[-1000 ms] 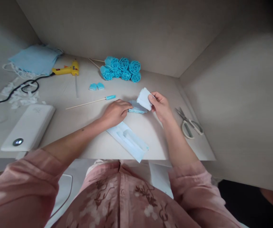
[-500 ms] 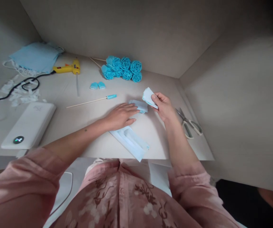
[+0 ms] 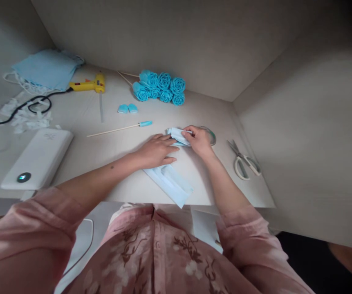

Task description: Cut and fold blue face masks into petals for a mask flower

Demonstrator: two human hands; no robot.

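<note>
My right hand (image 3: 199,141) pinches a wad of folded light-blue mask pieces (image 3: 178,134) between thumb and fingers, low over the desk. Under it lies a small stack of the same blue pieces (image 3: 180,143), partly covered. My left hand (image 3: 157,152) rests flat with fingers stretched, its fingertips at the stack's left side. Nearer the desk edge lies a larger unfolded blue mask piece (image 3: 177,187), one end beneath my left hand. A thin stick with a blue wrapped tip (image 3: 146,123) lies beyond my left hand.
Blue fabric roses (image 3: 163,87), small blue pieces (image 3: 127,108) and a yellow glue gun (image 3: 88,85) lie farther back. Masks (image 3: 45,69), white scraps (image 3: 30,114) and a power bank (image 3: 37,159) are left. Scissors (image 3: 243,159) and a tape roll (image 3: 212,136) sit right.
My right hand has moved left and down, bringing its folded pieces over the stack by my left hand. The tape roll behind it now shows. My left hand has hardly moved.
</note>
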